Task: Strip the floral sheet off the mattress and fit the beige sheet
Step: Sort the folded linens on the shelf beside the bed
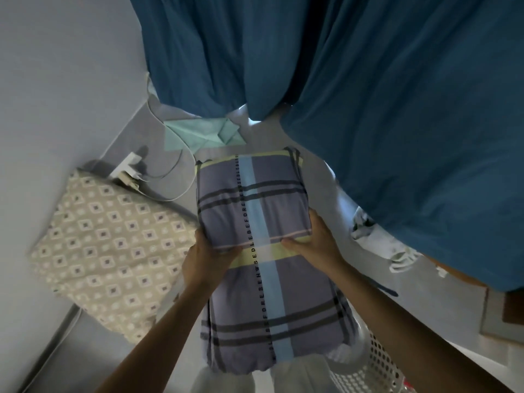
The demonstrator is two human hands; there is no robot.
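Note:
I hold a plaid pillow (255, 211) in purple, blue and yellow out in front of me, long side pointing away. My left hand (204, 256) grips its left edge with the thumb on top. My right hand (314, 242) grips its right edge the same way. A strip of white floral fabric (365, 225) shows at the right under the blue curtain (368, 95). A beige pillow with a diamond pattern (105, 245) lies on the floor at the left. No mattress is in view.
Blue curtains hang across the top and right. A white perforated laundry basket (374, 367) stands at the lower right. A white power strip with cables (127, 168) and a folded mint-green cloth (204, 134) lie on the grey floor near the wall.

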